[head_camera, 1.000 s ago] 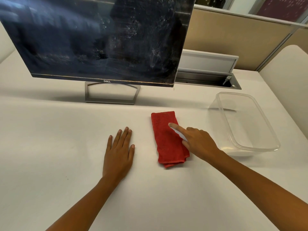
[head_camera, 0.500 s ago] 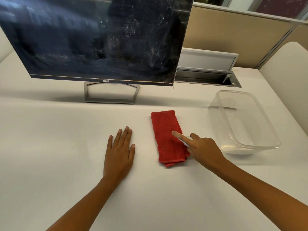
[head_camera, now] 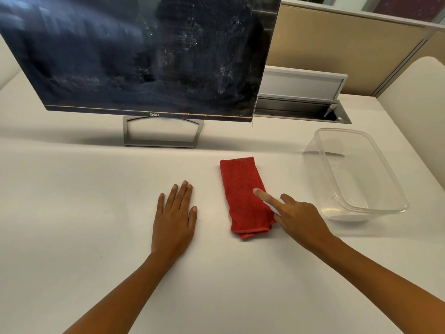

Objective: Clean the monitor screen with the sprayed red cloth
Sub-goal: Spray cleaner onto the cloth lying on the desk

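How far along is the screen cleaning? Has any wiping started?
Done: nothing that shows. The monitor screen is covered in white specks and smears. In hand: the right hand rests fingers on the folded red cloth, which lies flat on the table, not gripped. The left hand lies flat on the table. Left: lifting the cloth and all the wiping.

The right hand [head_camera: 298,219] is drawn back toward the person along the red cloth [head_camera: 245,197]. Its extended index fingertip [head_camera: 258,192], placed on the upper middle of the cloth a second ago, is now found lower, near the cloth's right edge and closer to its near end. More of the cloth's far half is thereby left uncovered. The wrist is carried slightly to the right with it, so that the hand is now seen nearer the clear plastic container [head_camera: 385,208].
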Action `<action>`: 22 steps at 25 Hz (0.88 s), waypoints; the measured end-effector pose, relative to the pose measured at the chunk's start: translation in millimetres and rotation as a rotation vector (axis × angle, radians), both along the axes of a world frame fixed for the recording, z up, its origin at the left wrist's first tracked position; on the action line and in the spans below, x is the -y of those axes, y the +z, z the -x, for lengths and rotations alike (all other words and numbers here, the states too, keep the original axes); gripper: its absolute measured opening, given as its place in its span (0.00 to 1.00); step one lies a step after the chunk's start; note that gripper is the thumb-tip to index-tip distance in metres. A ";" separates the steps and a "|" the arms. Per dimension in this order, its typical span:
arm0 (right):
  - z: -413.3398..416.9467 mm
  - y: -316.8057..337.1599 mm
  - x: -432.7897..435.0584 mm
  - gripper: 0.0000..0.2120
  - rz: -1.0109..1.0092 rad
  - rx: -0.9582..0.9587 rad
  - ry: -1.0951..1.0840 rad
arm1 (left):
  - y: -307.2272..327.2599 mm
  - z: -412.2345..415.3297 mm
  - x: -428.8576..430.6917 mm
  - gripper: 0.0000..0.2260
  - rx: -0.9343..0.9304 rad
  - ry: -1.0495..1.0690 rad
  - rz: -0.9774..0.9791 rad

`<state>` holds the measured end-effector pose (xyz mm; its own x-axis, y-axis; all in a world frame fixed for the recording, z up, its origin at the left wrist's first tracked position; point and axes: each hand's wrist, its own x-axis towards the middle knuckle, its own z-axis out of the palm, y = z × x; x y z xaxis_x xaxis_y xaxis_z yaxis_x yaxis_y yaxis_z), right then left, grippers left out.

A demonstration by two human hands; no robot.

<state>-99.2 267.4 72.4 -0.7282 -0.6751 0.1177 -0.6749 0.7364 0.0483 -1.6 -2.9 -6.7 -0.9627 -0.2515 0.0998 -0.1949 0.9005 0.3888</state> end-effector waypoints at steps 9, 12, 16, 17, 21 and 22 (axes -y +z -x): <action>-17.1 -16.1 -7.7 0.38 -0.041 0.045 0.102 | 1.4 -0.3 -0.3 0.26 0.003 0.002 0.001; -11.0 -16.7 -11.9 0.37 -0.036 -0.017 0.115 | 1.3 -0.5 -0.4 0.26 0.004 0.003 -0.003; 9.8 -7.5 1.3 0.39 -0.055 -0.089 0.084 | 0.7 -0.1 -0.3 0.26 0.003 0.001 0.003; 15.5 -4.3 8.8 0.39 -0.060 -0.085 0.068 | 0.3 -0.2 0.0 0.26 0.004 0.001 0.004; 34.3 -0.4 35.6 0.29 -0.014 0.049 0.047 | 0.3 -1.0 0.2 0.27 0.004 0.002 0.003; 38.2 -1.0 39.8 0.28 -0.004 0.101 0.039 | 0.5 -1.0 0.2 0.27 0.003 0.004 0.003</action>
